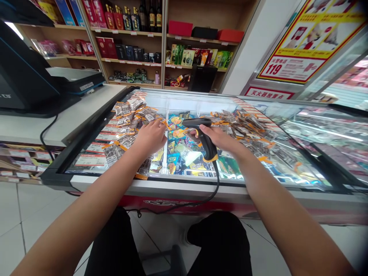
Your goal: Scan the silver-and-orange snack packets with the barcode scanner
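Observation:
My right hand (pixel 220 138) is wrapped round the grip of a black barcode scanner (pixel 201 130) with orange trim, its head pointing left over the freezer's glass lid (pixel 184 168). The scanner's black cable (pixel 214 188) hangs over the freezer's front edge. My left hand (pixel 151 136) rests palm down, fingers curled, at the edge of a pile of small packets with orange tags (pixel 126 122) on the left of the lid. What its fingers grip, if anything, is hidden. A second pile of such packets (pixel 247 128) lies to the right of the scanner.
Colourful ice-cream packs (pixel 179 153) show through the glass. A white counter (pixel 57 119) with a black till screen (pixel 20 76) stands at the left. Wooden shelves (pixel 161 38) of bottles and boxes line the back. My knees in black trousers (pixel 221 241) are below the freezer.

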Demonstrator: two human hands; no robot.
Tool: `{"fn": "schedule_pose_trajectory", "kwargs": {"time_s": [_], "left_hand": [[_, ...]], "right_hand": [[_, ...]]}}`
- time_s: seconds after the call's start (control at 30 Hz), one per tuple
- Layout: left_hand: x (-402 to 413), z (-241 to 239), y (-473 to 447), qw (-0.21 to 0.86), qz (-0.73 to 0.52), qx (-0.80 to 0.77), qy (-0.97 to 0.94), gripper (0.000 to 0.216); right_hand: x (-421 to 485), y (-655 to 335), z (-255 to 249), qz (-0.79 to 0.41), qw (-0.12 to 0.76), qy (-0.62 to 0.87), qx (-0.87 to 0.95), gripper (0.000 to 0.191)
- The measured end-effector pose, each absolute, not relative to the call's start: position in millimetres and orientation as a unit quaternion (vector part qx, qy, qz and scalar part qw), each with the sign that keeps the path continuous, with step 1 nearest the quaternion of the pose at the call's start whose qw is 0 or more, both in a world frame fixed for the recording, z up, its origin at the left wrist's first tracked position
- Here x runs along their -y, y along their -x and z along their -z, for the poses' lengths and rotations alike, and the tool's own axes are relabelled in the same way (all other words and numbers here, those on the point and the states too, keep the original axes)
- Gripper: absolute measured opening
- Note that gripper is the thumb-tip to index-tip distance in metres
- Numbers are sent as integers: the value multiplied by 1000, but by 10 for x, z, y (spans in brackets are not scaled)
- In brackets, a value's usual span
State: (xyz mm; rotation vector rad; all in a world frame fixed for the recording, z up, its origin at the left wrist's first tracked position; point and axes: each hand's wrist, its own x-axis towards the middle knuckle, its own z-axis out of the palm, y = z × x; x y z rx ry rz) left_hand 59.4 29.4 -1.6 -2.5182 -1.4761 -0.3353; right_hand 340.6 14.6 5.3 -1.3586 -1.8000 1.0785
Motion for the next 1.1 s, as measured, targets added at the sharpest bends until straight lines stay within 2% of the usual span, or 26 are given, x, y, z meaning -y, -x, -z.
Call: {"fn": "schedule_pose_trajectory", "kwargs": {"time_s": [0.13,0.3,0.47,0.57,0.7,1.1], "left_hand": [[-270,29,-614,75,87,444,889,36],[-225,10,-649,-23,112,297,948,41],[-212,9,-642,-67,118,247,959,41],[-250,14,-617,-74,135,234,960,38],[-296,11,-591,-88,156,227,957,31],[-325,21,-581,-72,173,220,957,30]], "right_hand": [[-208,-3489,-25,-324,317,584,674,66],[-182,-3504,-52,-257,309,648,647,64],[-97,-3502,-149,-381,370,571,626,61],[-20,-3537,-231,-452,290,556,635,63],[72,-3581,-315,-471,188,549,665,60],[106,-3575,-360,-495,153,544,660,60]]}}
